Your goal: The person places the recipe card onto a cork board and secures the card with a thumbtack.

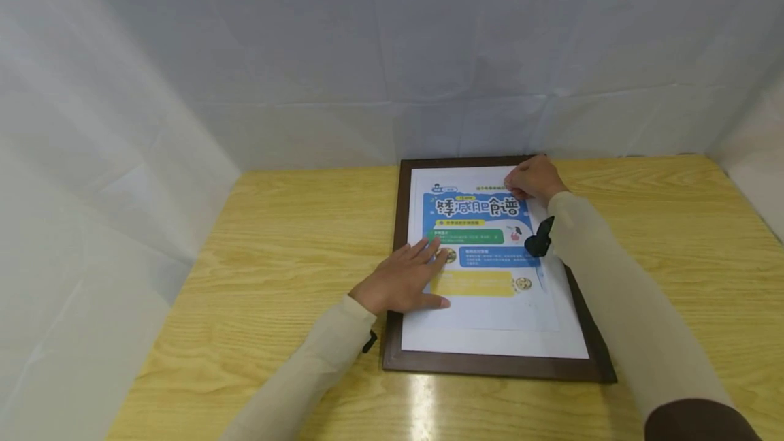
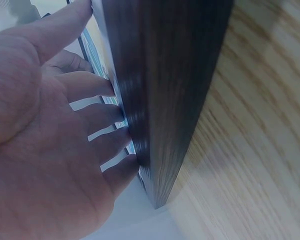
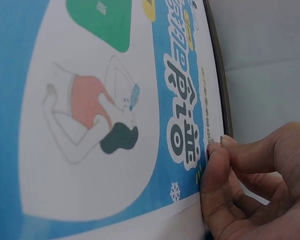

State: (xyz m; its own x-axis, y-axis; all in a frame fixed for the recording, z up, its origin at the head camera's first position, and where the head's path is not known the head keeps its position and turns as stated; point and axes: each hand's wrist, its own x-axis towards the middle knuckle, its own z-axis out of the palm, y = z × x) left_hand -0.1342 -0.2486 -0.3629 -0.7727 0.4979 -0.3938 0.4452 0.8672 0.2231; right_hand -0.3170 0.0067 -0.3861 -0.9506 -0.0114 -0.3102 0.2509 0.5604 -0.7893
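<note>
A printed poster (image 1: 478, 207) with blue, green and yellow blocks lies on a white backing inside a dark brown frame (image 1: 490, 367), flat on the table. My left hand (image 1: 409, 278) rests spread over the frame's left side, fingertips on the poster. In the left wrist view its straight fingers (image 2: 102, 117) reach over the frame's edge. At the poster's upper right corner is my right hand (image 1: 534, 179), fingers curled. The right wrist view has its thumb and index fingertips (image 3: 217, 156) pinched together at the poster's corner; the pinched part is hidden.
The frame lies on a yellow wood-grain table (image 1: 288, 257), its top edge close to the table's back edge. Pale sheeting (image 1: 306, 53) hangs behind the table and along both sides. Dark wrist-worn pieces (image 1: 539, 238) show at both cuffs.
</note>
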